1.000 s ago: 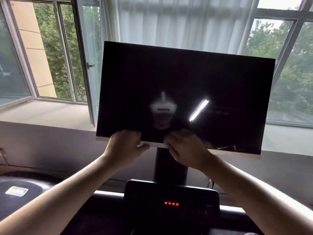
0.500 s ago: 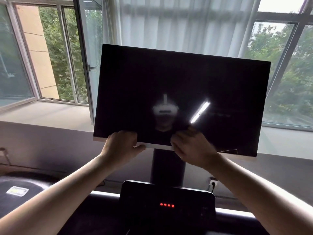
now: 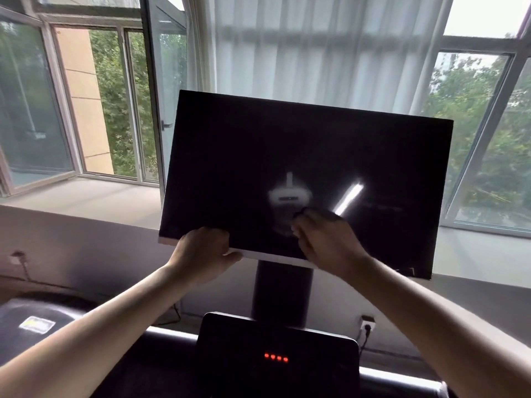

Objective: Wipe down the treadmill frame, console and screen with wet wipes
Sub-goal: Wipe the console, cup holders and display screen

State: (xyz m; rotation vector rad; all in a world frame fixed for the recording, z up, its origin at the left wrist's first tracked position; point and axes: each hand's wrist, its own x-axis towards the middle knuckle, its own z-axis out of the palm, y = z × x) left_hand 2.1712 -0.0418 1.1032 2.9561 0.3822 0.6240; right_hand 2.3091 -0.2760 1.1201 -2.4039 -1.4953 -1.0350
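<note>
The treadmill's big black screen [image 3: 287, 145] stands tilted on a dark post [image 3: 281, 291] above the console [image 3: 275, 334], where a row of red lights glows. My left hand [image 3: 201, 251] grips the screen's lower edge near its left corner, thumb under the pale rim. My right hand [image 3: 324, 239] lies blurred on the lower middle of the glass, with its fingers bent against the surface. No wipe shows; anything under those fingers is hidden.
An open window sash [image 3: 161, 81] and a white curtain [image 3: 316, 47] are behind the screen, above a wide sill [image 3: 71, 196]. A wall socket with a plug [image 3: 367, 321] sits right of the post. A black padded object with a label [image 3: 37, 323] lies at the lower left.
My right hand has slid up from the screen's bottom edge onto the glass. My left hand keeps its hold on the edge. The view has tipped upward.
</note>
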